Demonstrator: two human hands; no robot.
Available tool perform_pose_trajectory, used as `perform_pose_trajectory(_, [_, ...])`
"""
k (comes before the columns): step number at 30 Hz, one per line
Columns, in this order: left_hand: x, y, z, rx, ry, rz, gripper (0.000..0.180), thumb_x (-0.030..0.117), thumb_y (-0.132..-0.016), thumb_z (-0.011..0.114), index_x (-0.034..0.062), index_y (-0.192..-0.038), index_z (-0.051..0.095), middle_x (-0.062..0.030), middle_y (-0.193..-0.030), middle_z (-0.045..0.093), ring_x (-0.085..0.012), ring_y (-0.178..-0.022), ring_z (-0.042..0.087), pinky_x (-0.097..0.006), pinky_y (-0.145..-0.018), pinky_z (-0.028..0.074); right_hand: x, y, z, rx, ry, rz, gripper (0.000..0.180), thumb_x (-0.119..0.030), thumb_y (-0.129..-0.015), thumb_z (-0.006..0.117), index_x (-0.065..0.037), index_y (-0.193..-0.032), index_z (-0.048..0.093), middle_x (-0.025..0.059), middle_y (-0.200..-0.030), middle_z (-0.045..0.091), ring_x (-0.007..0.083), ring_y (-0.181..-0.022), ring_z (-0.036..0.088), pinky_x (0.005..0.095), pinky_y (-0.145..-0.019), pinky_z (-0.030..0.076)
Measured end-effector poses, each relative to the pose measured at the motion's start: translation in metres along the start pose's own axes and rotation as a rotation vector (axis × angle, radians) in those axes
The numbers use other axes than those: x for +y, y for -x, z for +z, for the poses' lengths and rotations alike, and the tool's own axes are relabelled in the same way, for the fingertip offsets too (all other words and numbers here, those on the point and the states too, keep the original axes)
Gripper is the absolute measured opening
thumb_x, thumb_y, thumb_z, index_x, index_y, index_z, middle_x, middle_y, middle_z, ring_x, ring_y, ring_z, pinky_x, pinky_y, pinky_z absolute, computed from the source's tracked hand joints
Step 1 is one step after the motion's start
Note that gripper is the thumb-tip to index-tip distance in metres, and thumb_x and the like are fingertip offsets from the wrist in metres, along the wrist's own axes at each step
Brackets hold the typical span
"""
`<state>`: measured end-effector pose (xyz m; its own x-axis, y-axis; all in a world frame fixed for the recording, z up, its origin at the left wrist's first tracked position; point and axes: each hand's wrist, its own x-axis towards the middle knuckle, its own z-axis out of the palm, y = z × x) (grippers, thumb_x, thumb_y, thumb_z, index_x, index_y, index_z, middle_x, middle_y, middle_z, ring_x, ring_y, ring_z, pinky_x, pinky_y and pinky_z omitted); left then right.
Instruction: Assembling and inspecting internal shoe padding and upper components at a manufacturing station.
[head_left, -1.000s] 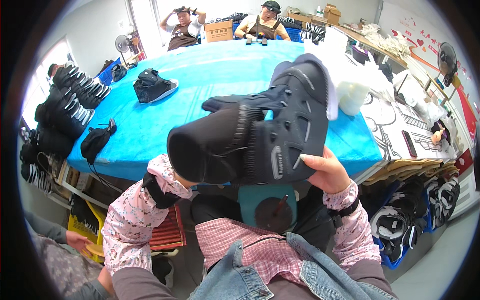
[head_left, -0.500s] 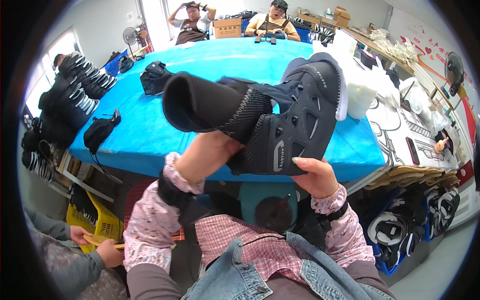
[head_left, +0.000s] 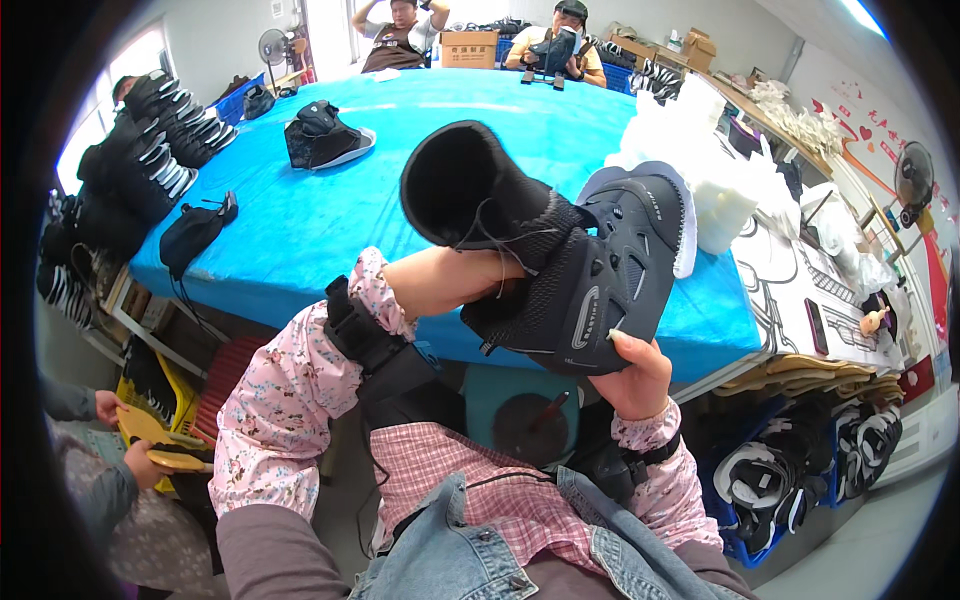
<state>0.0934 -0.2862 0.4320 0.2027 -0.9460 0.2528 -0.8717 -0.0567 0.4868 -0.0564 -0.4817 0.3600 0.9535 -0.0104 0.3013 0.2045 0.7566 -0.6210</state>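
A dark grey and black shoe upper (head_left: 610,270) with a tall sock-like collar is up in front of me, above the table's near edge. Its collar opening tips toward the upper left, and its white-edged toe points up and right. My left hand (head_left: 470,278) grips it beneath the collar; its fingers go out of sight between the sock part and the outer shell. At the lower edge, my right hand (head_left: 640,378) pinches the upper, thumb on the outer side. A thin thread hangs by the collar.
The blue-covered table (head_left: 400,190) bears another black upper (head_left: 322,140), a small black piece (head_left: 197,232) and stacked uppers (head_left: 165,130). White material (head_left: 700,130) sits at right. Blue crates (head_left: 745,530) stand below. A co-worker's hands (head_left: 140,460) hold yellowish pieces at lower left.
The upper has turned so its collar opening faces me more, and it has shifted a little right and down. My left hand has slid further in under the collar. A far co-worker has lifted a shoe.
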Motion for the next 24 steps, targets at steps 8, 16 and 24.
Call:
perform_pose_trajectory(8, [-0.005, -0.042, 0.031, 0.272, 1.045, -0.37, 0.033, 0.005, -0.088, 0.046, -0.0007, -0.12, 0.048, -0.0106, -0.116, 0.056, -0.0184, -0.104, 0.053, -0.031, -0.092, 0.043, -0.007, -0.005, -0.036, -0.12, -0.155, 0.169, 0.056, -0.019, -0.08, 0.048, 0.01, -0.127, 0.038, 0.0203, -0.125, 0.049, 0.0309, -0.115, 0.05, 0.0449, -0.101, 0.035])
perform_pose_trajectory(16, [-0.041, -0.068, 0.034, 0.162, -0.545, 0.231, 0.026, 0.005, -0.085, 0.046, 0.0004, -0.107, 0.058, -0.017, -0.109, 0.057, -0.0229, -0.108, 0.052, -0.03, -0.097, 0.037, -0.005, 0.014, -0.061, -0.02, 1.157, -0.509, 0.042, -0.005, -0.072, 0.046, 0.01, -0.11, 0.052, 0.0216, -0.112, 0.057, 0.032, -0.106, 0.055, 0.0428, -0.094, 0.044])
perform_pose_trajectory(24, [0.005, -0.066, 0.03, 0.089, 0.586, -0.135, 0.027, 0.004, -0.088, 0.042, 0.0006, -0.111, 0.055, -0.0131, -0.113, 0.057, -0.0174, -0.102, 0.054, -0.027, -0.095, 0.04, -0.024, 0.011, -0.04, -0.035, -0.342, 0.084, 0.053, -0.014, -0.071, 0.045, 0.012, -0.118, 0.045, 0.0238, -0.111, 0.057, 0.0365, -0.1, 0.058, 0.0475, -0.093, 0.043])
